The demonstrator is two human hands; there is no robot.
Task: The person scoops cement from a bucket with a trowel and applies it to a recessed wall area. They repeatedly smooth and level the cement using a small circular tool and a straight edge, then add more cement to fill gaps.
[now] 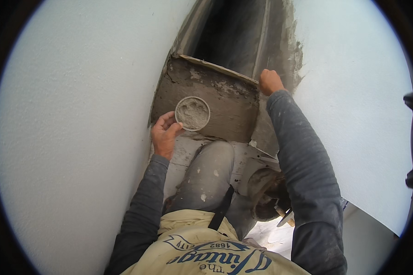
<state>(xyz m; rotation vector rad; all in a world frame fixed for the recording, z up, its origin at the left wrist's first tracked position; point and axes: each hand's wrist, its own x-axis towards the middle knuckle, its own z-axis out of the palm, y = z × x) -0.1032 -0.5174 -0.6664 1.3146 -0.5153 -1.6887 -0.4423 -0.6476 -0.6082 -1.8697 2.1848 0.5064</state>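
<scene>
My left hand (164,137) grips the rim of a small round tub (176,120), thumb at its edge and fingers underneath. Grey wet mortar (192,113) fills the tub, its surface lumpy. Higher up and to the right, my right hand (271,82) is closed against the freshly coated reveal, beside the corner of the window frame. Whatever that hand holds is mostly hidden; only a thin line shows above the knuckles. Between the hands lies the mortar-coated ledge (215,103), damp and brown-grey, with a pale strip (218,67) along its upper edge.
White walls (78,114) close in on the left and right (353,91). A dark window pane (229,36) lies beyond the ledge. Below my right forearm stands a mortar-caked bucket (257,185), with a metal blade (285,217) near it. My bent knee (215,156) is close to the ledge.
</scene>
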